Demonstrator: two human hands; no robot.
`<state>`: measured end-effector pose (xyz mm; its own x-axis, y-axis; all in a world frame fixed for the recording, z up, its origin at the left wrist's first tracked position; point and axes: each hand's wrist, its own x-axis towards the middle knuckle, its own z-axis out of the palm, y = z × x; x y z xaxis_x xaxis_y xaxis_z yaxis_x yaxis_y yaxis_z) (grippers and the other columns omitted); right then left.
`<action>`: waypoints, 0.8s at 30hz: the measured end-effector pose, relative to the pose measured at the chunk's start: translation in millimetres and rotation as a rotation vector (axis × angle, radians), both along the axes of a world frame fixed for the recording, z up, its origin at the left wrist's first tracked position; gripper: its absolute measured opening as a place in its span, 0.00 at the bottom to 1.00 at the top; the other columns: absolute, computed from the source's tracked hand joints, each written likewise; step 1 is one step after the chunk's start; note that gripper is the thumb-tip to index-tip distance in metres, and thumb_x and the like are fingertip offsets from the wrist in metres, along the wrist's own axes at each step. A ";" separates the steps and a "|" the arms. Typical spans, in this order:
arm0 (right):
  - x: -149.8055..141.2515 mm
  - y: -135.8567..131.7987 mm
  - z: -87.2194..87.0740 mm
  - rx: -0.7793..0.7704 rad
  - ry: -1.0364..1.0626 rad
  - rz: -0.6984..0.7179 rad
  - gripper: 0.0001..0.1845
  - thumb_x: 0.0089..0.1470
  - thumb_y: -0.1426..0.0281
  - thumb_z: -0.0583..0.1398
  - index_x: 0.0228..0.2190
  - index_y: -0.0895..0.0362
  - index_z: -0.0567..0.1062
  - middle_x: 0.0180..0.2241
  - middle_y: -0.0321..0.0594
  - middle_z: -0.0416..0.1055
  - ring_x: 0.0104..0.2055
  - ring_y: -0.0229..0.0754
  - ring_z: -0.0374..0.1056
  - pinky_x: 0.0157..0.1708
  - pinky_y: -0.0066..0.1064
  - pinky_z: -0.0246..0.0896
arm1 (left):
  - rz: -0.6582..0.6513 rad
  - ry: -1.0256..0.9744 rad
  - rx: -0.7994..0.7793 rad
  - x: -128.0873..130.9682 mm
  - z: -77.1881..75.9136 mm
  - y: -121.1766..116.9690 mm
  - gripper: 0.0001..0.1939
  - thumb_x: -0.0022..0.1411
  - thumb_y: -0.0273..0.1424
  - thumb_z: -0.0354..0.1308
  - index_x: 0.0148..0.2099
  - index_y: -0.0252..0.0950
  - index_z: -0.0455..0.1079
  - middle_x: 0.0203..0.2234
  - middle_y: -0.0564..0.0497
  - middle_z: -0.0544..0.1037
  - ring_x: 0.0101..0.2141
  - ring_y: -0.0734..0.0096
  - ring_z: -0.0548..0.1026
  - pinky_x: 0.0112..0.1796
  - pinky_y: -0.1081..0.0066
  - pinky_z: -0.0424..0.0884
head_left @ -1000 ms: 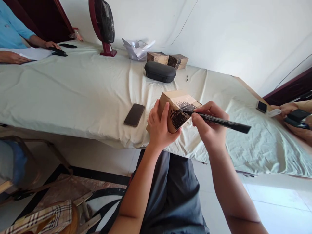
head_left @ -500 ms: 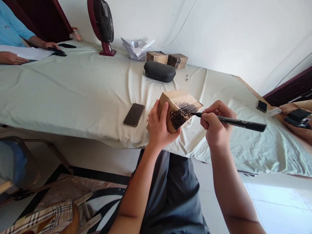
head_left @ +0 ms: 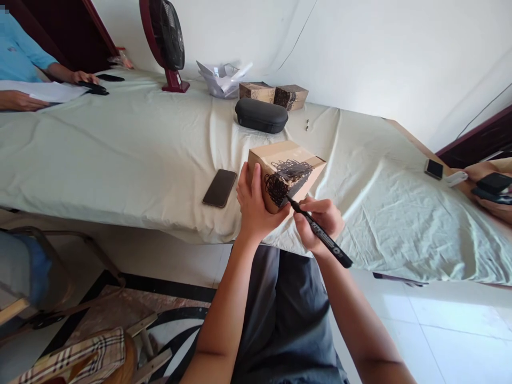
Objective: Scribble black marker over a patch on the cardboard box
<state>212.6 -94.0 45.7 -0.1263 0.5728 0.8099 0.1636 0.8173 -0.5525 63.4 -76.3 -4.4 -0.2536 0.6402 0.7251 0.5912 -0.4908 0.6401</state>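
Observation:
My left hand [head_left: 255, 205] grips a small brown cardboard box [head_left: 280, 160] from its near left side, holding it tilted above the table's front edge. Black scribbles cover part of the box's top and near face. My right hand [head_left: 320, 221] is closed around a black marker pen [head_left: 320, 232], below and right of the box. The pen's tip touches the lower edge of the scribbled near face.
A dark phone [head_left: 220, 188] lies on the cloth-covered table [head_left: 120, 154] left of the box. Behind are a black case [head_left: 261, 115], two scribbled boxes [head_left: 274, 96], crumpled plastic [head_left: 222, 80] and a red fan [head_left: 168, 42]. Another person's hands [head_left: 24, 98] rest at far left; a hand with a phone [head_left: 494, 189] at far right.
My right hand dropped from the box's right side to below it, swinging the pen so its tip meets the near face. The box shifted slightly left and up.

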 end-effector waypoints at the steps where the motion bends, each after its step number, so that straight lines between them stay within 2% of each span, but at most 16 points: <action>1: -1.1 -3.5 -3.7 0.006 -0.027 0.049 0.06 0.60 0.69 0.66 0.39 0.49 0.74 0.25 0.32 0.73 0.22 0.36 0.65 0.22 0.31 0.59 | -0.002 -0.009 0.002 -1.0 -0.7 0.4 0.66 0.54 0.59 0.73 0.81 0.51 0.39 0.78 0.35 0.46 0.76 0.31 0.49 0.72 0.37 0.51; 4: 5.8 -18.0 -20.6 -0.078 0.003 0.110 0.10 0.61 0.74 0.68 0.42 0.49 0.78 0.27 0.31 0.76 0.21 0.35 0.67 0.23 0.29 0.61 | -0.001 -0.009 0.027 -6.6 -5.2 3.0 0.65 0.55 0.60 0.72 0.82 0.50 0.39 0.78 0.35 0.45 0.77 0.32 0.49 0.73 0.38 0.51; 5: 12.0 -22.7 -28.2 -0.125 0.065 0.094 0.11 0.60 0.76 0.69 0.42 0.48 0.79 0.26 0.30 0.76 0.20 0.33 0.66 0.22 0.28 0.61 | 0.002 -0.013 0.040 -10.2 -7.7 4.5 0.64 0.56 0.59 0.71 0.82 0.49 0.39 0.78 0.35 0.45 0.77 0.32 0.48 0.73 0.39 0.51; 7: 29.9 -28.7 -44.0 -0.224 0.170 0.066 0.14 0.60 0.76 0.69 0.44 0.46 0.81 0.31 0.31 0.81 0.23 0.35 0.72 0.25 0.29 0.67 | 0.009 -0.037 0.062 -20.0 -14.3 8.6 0.63 0.58 0.58 0.70 0.82 0.48 0.38 0.78 0.35 0.45 0.77 0.33 0.47 0.74 0.40 0.50; 9: 53.0 -27.7 -56.5 -0.391 0.281 0.074 0.15 0.64 0.72 0.67 0.50 0.44 0.80 0.42 0.36 0.86 0.26 0.38 0.78 0.25 0.31 0.70 | 0.012 -0.074 0.076 -31.8 -22.3 13.6 0.63 0.59 0.57 0.70 0.82 0.47 0.37 0.78 0.35 0.46 0.77 0.34 0.47 0.74 0.41 0.49; 11: 77.0 -19.5 -64.0 -0.595 0.367 0.124 0.15 0.65 0.64 0.65 0.53 0.44 0.80 0.50 0.40 0.85 0.31 0.43 0.81 0.25 0.35 0.73 | 0.002 -0.110 0.084 -42.3 -30.2 18.4 0.63 0.59 0.56 0.70 0.82 0.46 0.36 0.78 0.34 0.46 0.78 0.35 0.47 0.75 0.42 0.48; 13: 97.2 -6.4 -68.9 -0.789 0.409 0.168 0.16 0.63 0.57 0.64 0.50 0.47 0.79 0.52 0.43 0.84 0.34 0.47 0.83 0.29 0.40 0.77 | -0.017 -0.141 0.087 -48.7 -36.7 22.1 0.65 0.58 0.56 0.71 0.82 0.46 0.35 0.77 0.34 0.45 0.78 0.35 0.47 0.75 0.42 0.48; 14: 105.0 1.3 -71.5 -0.834 0.402 0.128 0.15 0.61 0.56 0.65 0.47 0.47 0.77 0.50 0.41 0.84 0.34 0.46 0.82 0.32 0.41 0.77 | -0.026 -0.150 0.087 -50.1 -39.1 23.4 0.65 0.58 0.56 0.71 0.82 0.46 0.35 0.77 0.34 0.45 0.78 0.35 0.47 0.75 0.42 0.48; 17: 117.7 27.1 -83.1 -0.846 0.225 -0.088 0.19 0.56 0.61 0.69 0.44 0.47 0.68 0.45 0.36 0.84 0.27 0.40 0.75 0.31 0.37 0.73 | -0.048 -0.138 0.096 -48.3 -43.6 25.4 0.64 0.58 0.54 0.72 0.82 0.46 0.35 0.77 0.33 0.45 0.78 0.35 0.46 0.75 0.41 0.48; 19: 119.1 45.1 -91.9 -0.778 -0.024 -0.277 0.20 0.57 0.64 0.65 0.49 0.47 0.66 0.44 0.39 0.84 0.25 0.41 0.72 0.29 0.37 0.70 | -0.059 -0.100 0.107 -44.7 -45.6 26.0 0.64 0.59 0.54 0.72 0.82 0.46 0.35 0.77 0.33 0.45 0.78 0.35 0.46 0.75 0.40 0.49; 22: 116.1 68.5 -99.6 -0.614 -0.590 -0.593 0.21 0.59 0.71 0.58 0.54 0.51 0.73 0.46 0.47 0.84 0.36 0.51 0.77 0.39 0.43 0.70 | -0.057 -0.047 0.136 -40.5 -48.8 27.5 0.64 0.59 0.55 0.71 0.82 0.45 0.35 0.77 0.32 0.45 0.77 0.34 0.48 0.74 0.39 0.50; 24: 112.8 79.3 -100.2 -0.553 -0.816 -0.681 0.23 0.59 0.74 0.56 0.55 0.54 0.77 0.48 0.51 0.83 0.46 0.57 0.77 0.45 0.47 0.70 | -0.051 -0.033 0.161 -39.6 -51.1 29.0 0.64 0.59 0.56 0.71 0.82 0.45 0.36 0.76 0.31 0.46 0.76 0.34 0.50 0.74 0.39 0.51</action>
